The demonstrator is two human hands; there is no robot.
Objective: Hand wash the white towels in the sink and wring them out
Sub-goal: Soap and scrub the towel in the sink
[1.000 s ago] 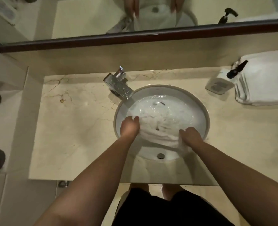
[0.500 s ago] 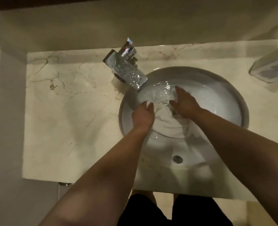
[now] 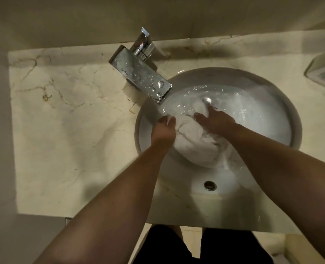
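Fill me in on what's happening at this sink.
A person is hand washing a white towel in the round sink, which holds water. The left hand holds the bunched towel at its left edge, while the right hand presses on it with straight fingers. The chrome faucet juts over the basin. No wringing yet.

We find no text, brand or number that we can read; the label on the dispenser (image 3: 324,74) at the right edge is too blurred to make out
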